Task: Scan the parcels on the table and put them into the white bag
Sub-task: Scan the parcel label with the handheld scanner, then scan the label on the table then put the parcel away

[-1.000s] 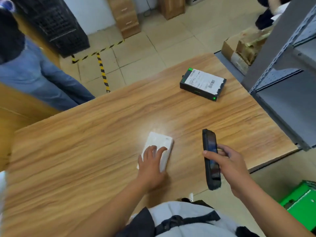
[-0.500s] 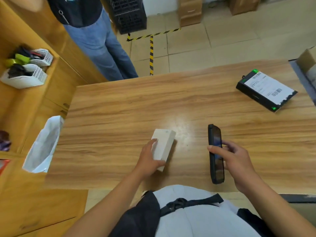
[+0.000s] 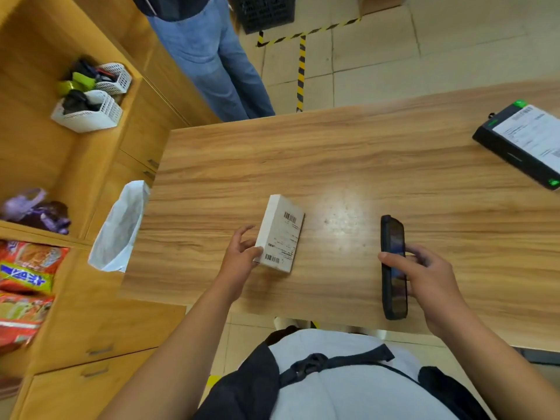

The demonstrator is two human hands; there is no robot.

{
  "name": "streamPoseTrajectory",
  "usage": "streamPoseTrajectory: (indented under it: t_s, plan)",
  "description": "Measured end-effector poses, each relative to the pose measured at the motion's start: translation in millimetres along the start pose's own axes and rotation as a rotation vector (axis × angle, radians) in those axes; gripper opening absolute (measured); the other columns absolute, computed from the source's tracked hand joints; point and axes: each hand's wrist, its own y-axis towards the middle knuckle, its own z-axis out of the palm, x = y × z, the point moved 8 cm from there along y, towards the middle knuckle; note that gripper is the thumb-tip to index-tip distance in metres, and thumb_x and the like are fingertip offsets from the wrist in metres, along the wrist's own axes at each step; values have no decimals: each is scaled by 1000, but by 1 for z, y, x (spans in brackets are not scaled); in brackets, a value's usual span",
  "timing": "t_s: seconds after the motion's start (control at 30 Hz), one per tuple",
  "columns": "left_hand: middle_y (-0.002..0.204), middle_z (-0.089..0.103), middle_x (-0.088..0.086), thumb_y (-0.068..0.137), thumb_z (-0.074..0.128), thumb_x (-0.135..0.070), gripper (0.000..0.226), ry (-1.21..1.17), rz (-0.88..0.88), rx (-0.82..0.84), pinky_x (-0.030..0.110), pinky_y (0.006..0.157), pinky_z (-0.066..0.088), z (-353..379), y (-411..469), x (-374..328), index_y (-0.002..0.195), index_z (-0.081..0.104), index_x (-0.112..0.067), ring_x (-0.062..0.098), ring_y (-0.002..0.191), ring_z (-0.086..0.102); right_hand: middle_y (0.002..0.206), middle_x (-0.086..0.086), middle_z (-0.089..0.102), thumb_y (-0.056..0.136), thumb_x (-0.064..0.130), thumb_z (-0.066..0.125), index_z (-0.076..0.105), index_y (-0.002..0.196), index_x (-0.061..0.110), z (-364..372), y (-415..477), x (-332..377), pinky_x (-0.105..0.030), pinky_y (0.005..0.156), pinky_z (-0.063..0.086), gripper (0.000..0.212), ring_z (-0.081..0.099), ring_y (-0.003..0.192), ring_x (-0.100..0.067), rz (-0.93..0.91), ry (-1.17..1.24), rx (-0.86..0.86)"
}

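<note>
A small white parcel [image 3: 280, 234] is tilted up on its long edge on the wooden table [image 3: 348, 165], its barcode label facing right. My left hand [image 3: 241, 253] holds its near left corner with thumb and fingers. My right hand [image 3: 424, 277] grips a black handheld scanner [image 3: 393, 266] just above the table's front edge, to the right of the parcel. A black parcel with a white label [image 3: 524, 144] lies at the table's far right. The white bag [image 3: 119, 228] hangs open at the table's left end.
A person in blue jeans [image 3: 212, 59] stands beyond the table's far left corner. Wooden shelves on the left hold white baskets [image 3: 91, 110] and red snack packs [image 3: 24, 274]. A black crate [image 3: 266, 10] sits on the tiled floor.
My left hand has turned the white parcel up onto its edge, so its barcode label now shows. The view swung left, revealing the white bag. The scanner stays in my right hand.
</note>
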Motion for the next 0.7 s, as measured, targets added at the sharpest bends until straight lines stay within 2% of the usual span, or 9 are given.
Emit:
streamPoseTrajectory:
  t_s: [0.17,0.23,0.27,0.33,0.37,0.43,0.5,0.57,0.7]
  plan:
    - [119,69,11,94,56,-1,36,-25,-15,-73,29,67,57,-19,10,8,117,63,-29,17,91,73,69,12,71,77,24,85,64,96,36,14,-4,0,-33,57,52,31,68,61,4,0,-23,30]
    - [125,64,10,93,66,-15,35,5,-61,-76,36,79,57,-24,15,15,123,58,-31,22,102,69,72,9,71,77,23,86,63,90,38,21,-5,0,-28,51,52,30,68,61,5,-5,-35,27]
    - [129,61,8,90,71,-20,45,44,-81,-80,38,84,55,-26,18,18,130,53,-31,24,109,65,74,8,70,77,22,86,63,90,37,24,-6,1,-24,44,52,30,68,59,4,-4,-33,23]
    - [132,54,4,84,79,-27,69,144,-90,-69,33,81,50,-25,24,20,142,42,-28,22,113,59,71,9,69,77,19,86,64,90,36,30,-10,4,-16,38,48,30,67,55,4,1,-29,20]
    - [132,54,3,81,82,-30,77,188,-84,-53,32,80,49,-21,29,19,144,39,-25,21,113,59,71,8,69,77,19,86,64,90,35,33,-12,5,-14,38,47,30,67,55,4,1,-36,17]
    - [130,58,3,72,88,-39,81,308,-65,-41,39,89,52,-11,40,16,136,44,-19,24,115,60,79,2,68,77,21,86,65,93,34,39,-17,6,-16,39,48,29,67,57,3,-2,-52,3]
    - [133,56,5,63,86,-57,89,596,-79,-96,44,102,44,-3,49,13,132,49,-15,29,124,53,87,-1,68,76,26,86,67,102,32,45,-23,6,-20,45,50,33,69,63,-2,-4,-82,-11]
    - [140,45,9,57,81,-70,109,861,-137,-172,44,107,33,4,53,10,140,39,-11,30,133,39,94,-2,68,76,29,86,67,114,28,51,-29,6,-23,51,50,43,69,72,-9,0,-105,-31]
    - [145,37,11,54,81,-70,121,1069,-69,-122,42,107,27,18,67,1,144,28,-8,30,134,33,95,1,69,77,28,86,61,118,31,60,-43,11,-15,44,48,48,68,69,-7,-11,-135,-92]
